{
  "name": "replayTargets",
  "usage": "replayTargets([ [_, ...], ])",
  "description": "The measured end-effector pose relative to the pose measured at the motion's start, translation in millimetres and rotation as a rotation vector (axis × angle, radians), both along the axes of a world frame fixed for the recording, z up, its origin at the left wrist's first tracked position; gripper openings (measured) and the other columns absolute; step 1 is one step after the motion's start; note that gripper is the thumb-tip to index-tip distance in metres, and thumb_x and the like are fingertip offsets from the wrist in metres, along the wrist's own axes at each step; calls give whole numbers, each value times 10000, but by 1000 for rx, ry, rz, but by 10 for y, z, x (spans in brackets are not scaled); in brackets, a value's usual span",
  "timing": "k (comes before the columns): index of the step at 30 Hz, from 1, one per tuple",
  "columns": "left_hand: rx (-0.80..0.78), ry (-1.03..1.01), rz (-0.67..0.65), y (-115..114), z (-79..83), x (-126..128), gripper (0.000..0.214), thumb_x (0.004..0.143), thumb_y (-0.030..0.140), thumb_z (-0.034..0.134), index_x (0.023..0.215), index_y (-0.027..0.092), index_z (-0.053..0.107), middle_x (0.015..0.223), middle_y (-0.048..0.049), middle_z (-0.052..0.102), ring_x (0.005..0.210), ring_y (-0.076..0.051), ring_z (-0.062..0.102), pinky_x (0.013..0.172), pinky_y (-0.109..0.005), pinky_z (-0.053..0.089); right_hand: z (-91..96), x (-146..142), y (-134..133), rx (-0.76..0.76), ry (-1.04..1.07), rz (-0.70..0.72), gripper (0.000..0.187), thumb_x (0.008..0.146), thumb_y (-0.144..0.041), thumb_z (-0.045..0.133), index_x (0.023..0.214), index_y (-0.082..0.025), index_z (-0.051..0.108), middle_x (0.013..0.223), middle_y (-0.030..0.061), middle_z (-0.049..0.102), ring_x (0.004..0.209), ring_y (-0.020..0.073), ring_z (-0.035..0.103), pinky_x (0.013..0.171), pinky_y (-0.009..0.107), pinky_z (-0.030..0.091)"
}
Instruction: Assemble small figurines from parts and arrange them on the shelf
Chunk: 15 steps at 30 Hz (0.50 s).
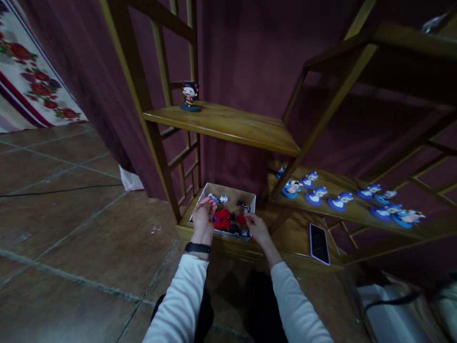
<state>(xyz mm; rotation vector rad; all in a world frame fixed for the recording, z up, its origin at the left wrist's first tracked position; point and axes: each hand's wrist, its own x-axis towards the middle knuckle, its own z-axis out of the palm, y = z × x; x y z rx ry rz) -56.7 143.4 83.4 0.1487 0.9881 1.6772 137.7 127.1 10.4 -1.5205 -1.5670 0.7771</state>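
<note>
A small cardboard box [250, 197] sits on the lowest wooden shelf, filled with several red, black and blue-white little figurines [224, 214]. My left hand [204, 214] reaches into the box's left side, fingers curled round a small blue-white piece. My right hand [257, 227] rests at the box's front right corner, fingers bent and touching a red piece; what it grips, if anything, I cannot make out. A black band [197, 247] circles my left wrist.
A dark-haired figurine [190, 96] stands alone on the middle shelf [243, 126]. Several blue figurines [316, 196] lie in a row on the right-hand shelf. A phone [319, 243] lies face up on the bottom board. A black cable [60, 191] crosses the tiled floor.
</note>
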Motion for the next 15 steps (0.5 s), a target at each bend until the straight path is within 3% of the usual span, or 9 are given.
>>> replayTargets([
  [4,-99,-134,-49,207,-7,-154,222,720,-55,455,788,130,558,623,-2,604,497,-45,569,462,-115,437,-75,1,393,14,-192,-105,230,796,-219,434,904,-232,636,964,31,662,908,167,600,855,340,448],
  [7,-63,-210,-50,314,48,-356,218,743,-42,452,810,140,551,664,-8,606,532,-51,581,475,-119,447,-81,-72,591,-2,-243,-100,226,800,-228,442,905,-253,640,953,19,668,906,172,599,845,342,449],
  [9,-31,-221,-14,364,93,-484,214,753,-31,457,826,146,554,690,-10,610,545,-49,583,483,-120,451,-84,-210,654,-46,-201,15,235,806,-217,434,915,-256,639,906,5,678,865,161,610,812,327,464],
  [12,-30,-231,-2,401,131,-597,201,770,-13,451,836,142,561,693,-16,607,559,-51,587,489,-123,454,-90,-513,642,-101,-143,354,291,821,-164,389,940,-242,643,895,8,679,848,141,613,792,301,470],
  [15,-53,-248,-39,411,119,-609,215,770,-24,440,840,136,567,688,-22,609,583,-60,599,498,-129,460,-83,-785,574,58,-284,573,291,791,-139,462,984,-258,644,1140,22,599,1078,155,508,935,321,385],
])
